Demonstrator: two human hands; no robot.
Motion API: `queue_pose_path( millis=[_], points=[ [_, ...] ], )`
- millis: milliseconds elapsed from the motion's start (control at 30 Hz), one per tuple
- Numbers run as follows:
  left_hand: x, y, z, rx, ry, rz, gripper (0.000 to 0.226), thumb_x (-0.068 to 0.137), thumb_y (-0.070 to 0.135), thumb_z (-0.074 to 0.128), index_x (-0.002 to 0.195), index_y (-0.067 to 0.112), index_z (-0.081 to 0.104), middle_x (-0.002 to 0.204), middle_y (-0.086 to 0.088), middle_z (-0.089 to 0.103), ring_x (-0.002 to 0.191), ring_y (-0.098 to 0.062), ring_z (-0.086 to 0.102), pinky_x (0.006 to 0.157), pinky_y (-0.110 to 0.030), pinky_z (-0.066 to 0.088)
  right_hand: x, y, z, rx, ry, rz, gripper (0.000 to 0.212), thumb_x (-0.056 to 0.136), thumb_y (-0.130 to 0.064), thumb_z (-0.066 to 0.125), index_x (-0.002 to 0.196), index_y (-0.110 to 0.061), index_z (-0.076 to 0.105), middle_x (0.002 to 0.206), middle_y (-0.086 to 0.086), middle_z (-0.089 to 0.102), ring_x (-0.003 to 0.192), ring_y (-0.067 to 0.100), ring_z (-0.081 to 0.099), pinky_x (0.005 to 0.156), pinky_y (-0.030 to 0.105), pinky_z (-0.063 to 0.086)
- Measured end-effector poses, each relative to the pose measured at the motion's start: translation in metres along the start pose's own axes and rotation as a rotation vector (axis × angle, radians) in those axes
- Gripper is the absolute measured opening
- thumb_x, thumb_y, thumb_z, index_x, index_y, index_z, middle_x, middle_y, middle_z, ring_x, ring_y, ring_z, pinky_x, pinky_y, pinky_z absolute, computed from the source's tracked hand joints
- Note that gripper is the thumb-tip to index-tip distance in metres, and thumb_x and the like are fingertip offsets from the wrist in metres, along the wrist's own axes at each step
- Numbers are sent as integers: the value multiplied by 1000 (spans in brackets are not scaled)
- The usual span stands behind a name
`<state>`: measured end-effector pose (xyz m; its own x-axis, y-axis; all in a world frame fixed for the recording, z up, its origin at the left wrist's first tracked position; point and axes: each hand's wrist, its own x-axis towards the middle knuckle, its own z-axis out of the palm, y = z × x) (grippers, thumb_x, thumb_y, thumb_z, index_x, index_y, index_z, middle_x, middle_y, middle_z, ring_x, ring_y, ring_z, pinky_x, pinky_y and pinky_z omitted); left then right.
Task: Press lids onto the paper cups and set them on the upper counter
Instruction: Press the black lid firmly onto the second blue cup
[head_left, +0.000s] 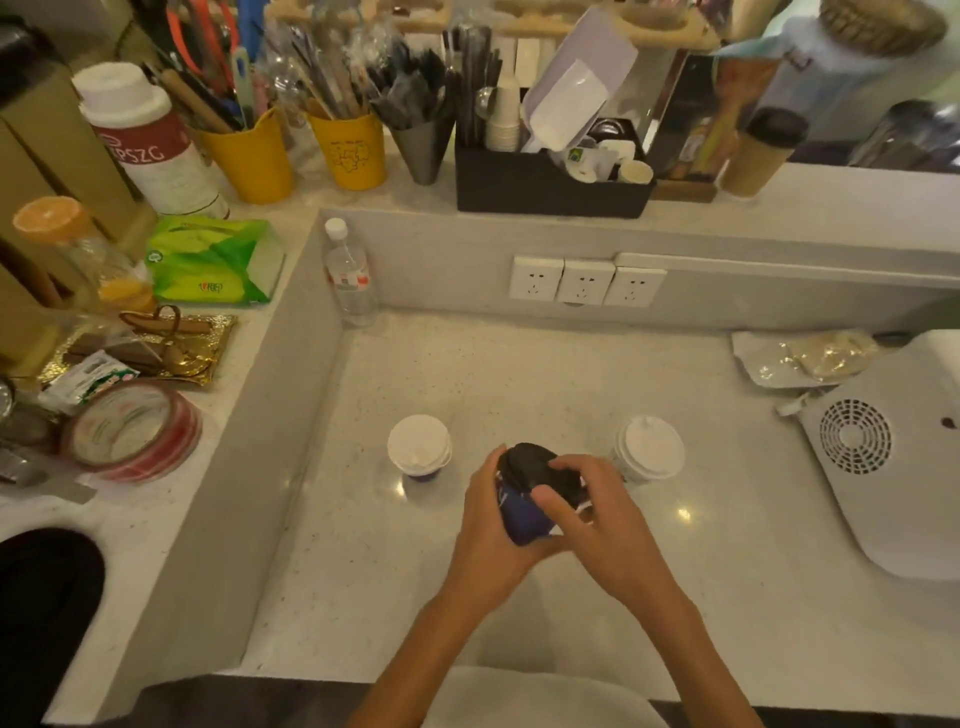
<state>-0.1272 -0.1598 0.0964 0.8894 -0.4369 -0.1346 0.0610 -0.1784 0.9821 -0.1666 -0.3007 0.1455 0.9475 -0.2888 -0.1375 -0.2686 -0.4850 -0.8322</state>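
Note:
A dark blue paper cup (524, 514) with a black lid (540, 470) is held tilted above the lower counter (519, 374). My left hand (488, 519) wraps its side. My right hand (592, 504) rests on the lid, fingers over its rim. A blue cup with a white lid (420, 447) stands to the left. A white cup with a white lid (649, 449) stands to the right. On the upper counter (831, 197) at the back right stands a brown cup with a black lid (763, 150).
A water bottle (350, 270) stands in the back left corner. Wall sockets (587, 283) sit on the riser. A white appliance (893, 457) fills the right side. A black organiser (550, 182), yellow tubs (353, 150), tissue pack (213, 260) and tape roll (130, 431) crowd the upper ledges.

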Motion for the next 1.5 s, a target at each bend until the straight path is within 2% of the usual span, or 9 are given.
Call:
queue_pose_path(
  millis=[167, 367, 567, 700, 867, 967, 1133, 1300, 1500],
  points=[
    [6, 43, 12, -268, -94, -32, 69, 63, 35, 79, 125, 33, 49, 121, 16, 65, 109, -8, 65, 88, -22, 53, 0, -14, -93, 24, -102, -241, 26, 87, -48, 59, 110, -42, 70, 103, -12, 59, 91, 14, 62, 76, 17, 49],
    [14, 81, 40, -278, -277, -62, 87, 44, 64, 87, 114, 24, 54, 96, 18, 76, 89, -1, 71, 75, -18, 55, 3, -13, -143, 150, -241, -318, 26, 83, -47, 63, 105, -40, 73, 118, -19, 64, 121, 13, 57, 97, 20, 48],
    [30, 92, 81, -96, -85, 31, 98, 73, 39, 80, 149, 44, 19, 151, 11, 40, 136, -9, 45, 108, -32, 44, 10, 8, -156, 170, 10, -250, 19, 85, -21, 73, 100, -33, 72, 110, -16, 65, 118, 15, 55, 99, 30, 48],
    [35, 101, 113, -42, 36, 126, 94, 71, 20, 86, 143, 39, 28, 142, 13, 46, 131, -10, 49, 108, -37, 47, 6, 5, -163, 135, -61, -190, 20, 83, -27, 74, 97, -40, 68, 115, -19, 57, 123, 10, 44, 96, 13, 39],
    [45, 109, 128, 89, 170, 223, 85, 68, 39, 83, 134, 52, 31, 139, 14, 47, 129, -14, 50, 105, -37, 49, 11, 4, -188, 348, -90, -150, 17, 80, -17, 77, 78, -34, 73, 103, -14, 66, 107, 11, 63, 100, 40, 52],
    [51, 115, 135, -14, 193, 237, 84, 69, 7, 86, 132, 37, 38, 134, 11, 51, 125, -3, 53, 100, -28, 52, 7, 5, -203, 402, -125, -231, 22, 76, -14, 80, 71, -34, 71, 96, -15, 70, 107, 10, 64, 101, 44, 49],
    [48, 125, 139, -141, 240, 228, 87, 61, 14, 82, 135, 25, 38, 132, 9, 52, 118, 6, 55, 86, -9, 49, -7, 10, -203, 412, -65, -421, 5, 72, -33, 75, 76, -34, 72, 130, -17, 63, 132, 8, 50, 112, 32, 37],
    [48, 125, 137, -110, 267, 265, 86, 61, 9, 84, 132, 25, 38, 133, 9, 50, 121, 1, 53, 88, -9, 49, -15, 22, -190, 334, -83, -527, 6, 82, -30, 67, 84, -36, 66, 144, -27, 49, 144, 3, 35, 115, 41, 35],
    [49, 127, 133, 11, 296, 346, 79, 62, 9, 84, 124, 26, 39, 122, 47, 41, 122, 14, 44, 88, -3, 45, -13, 27, -185, 304, -45, -495, 3, 83, -34, 64, 85, -37, 64, 144, -36, 44, 143, -3, 34, 115, 45, 34]
  ],
)
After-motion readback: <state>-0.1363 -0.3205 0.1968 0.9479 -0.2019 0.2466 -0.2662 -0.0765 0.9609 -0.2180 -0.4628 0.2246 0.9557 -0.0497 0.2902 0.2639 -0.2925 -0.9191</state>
